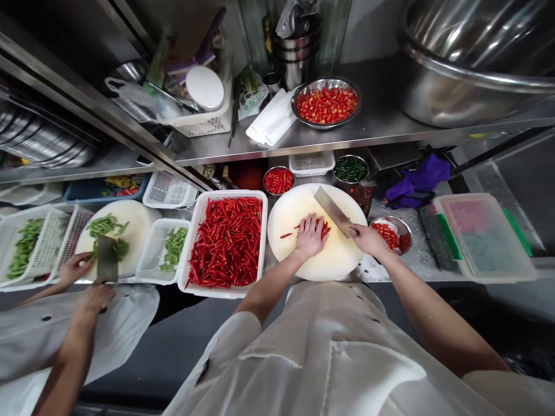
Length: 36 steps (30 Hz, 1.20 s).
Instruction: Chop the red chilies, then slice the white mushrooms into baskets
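A round white cutting board [299,263] lies in front of me. My left hand [310,237] rests on it, fingers curved over a small bunch of red chilies [325,227] and holding them down; its palm hides part of the bunch. One loose chili [286,236] lies to the left of the fingers. At the board's right side my right hand [368,238] is closed round the handle of a cleaver [333,210]. The blade points up and left across the board, a little apart from the chilies. Left of the board stands a white basket [265,231] full of whole red chilies.
A metal bowl of cut chilies [385,233] sits near my right wrist. Behind the board are bowls of red chilies [278,180] and green chilies [350,169]. A steel shelf [208,149] overhangs the back. At left a co-worker's hands [96,296] work with another cleaver [107,259].
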Motion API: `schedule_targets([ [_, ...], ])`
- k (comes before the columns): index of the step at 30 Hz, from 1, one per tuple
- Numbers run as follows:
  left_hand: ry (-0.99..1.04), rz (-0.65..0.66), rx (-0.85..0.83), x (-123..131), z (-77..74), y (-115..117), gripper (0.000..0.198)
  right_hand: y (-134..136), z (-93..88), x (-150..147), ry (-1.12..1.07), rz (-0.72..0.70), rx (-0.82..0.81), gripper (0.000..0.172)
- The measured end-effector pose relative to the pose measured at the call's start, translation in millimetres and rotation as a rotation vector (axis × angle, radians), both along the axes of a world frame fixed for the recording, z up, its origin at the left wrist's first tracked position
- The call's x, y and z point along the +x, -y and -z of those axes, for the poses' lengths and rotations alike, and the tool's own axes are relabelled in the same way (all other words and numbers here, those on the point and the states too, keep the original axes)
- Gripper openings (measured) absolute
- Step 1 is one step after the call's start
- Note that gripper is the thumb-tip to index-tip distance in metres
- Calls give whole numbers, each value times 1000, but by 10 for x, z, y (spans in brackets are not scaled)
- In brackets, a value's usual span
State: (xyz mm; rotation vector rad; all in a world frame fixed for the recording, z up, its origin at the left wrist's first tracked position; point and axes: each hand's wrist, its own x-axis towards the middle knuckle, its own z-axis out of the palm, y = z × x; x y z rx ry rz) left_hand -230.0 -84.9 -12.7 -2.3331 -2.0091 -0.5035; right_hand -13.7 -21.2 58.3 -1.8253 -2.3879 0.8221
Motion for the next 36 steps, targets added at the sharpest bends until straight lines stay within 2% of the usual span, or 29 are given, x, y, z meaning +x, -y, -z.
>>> schedule_targets([
  [2, 6, 7, -19, 9, -58, -53, 61, -7, -44, -1, 37, -4, 8, 34],
  [5, 30, 6, -68, -109, -174, -54, 58, 24, -89, -45, 73, 17, -12, 35],
  [8, 43, -16, -84, -209, -279, -40, 64, 73, -126, -102, 101, 53, -37, 38],
  [11, 65, -25, -68, -163, -338, -99, 73, 111, -166, -153, 132, 79, -44, 42],
  [13, 75, -13, -58, -77, -339, -163, 67, 127, -188, -181, 152, 82, -48, 43],
  [16, 80, 40, -60, 9, -301, -226, 41, 149, -207, -219, 174, 83, -62, 41],
  [19, 117, 113, -66, -31, -275, -223, 20, 180, -218, -248, 183, 82, -60, 40],
  [27, 119, 226, -68, -235, -342, -237, 19, 133, -361, -306, 171, 12, -31, 42],
  [31, 117, 323, -80, -241, -320, -269, 11, 53, -393, -502, 143, 4, -38, 42],
  [36, 110, 375, -80, -279, -286, -252, 15, 2, -409, -697, 119, -27, -58, 42],
])
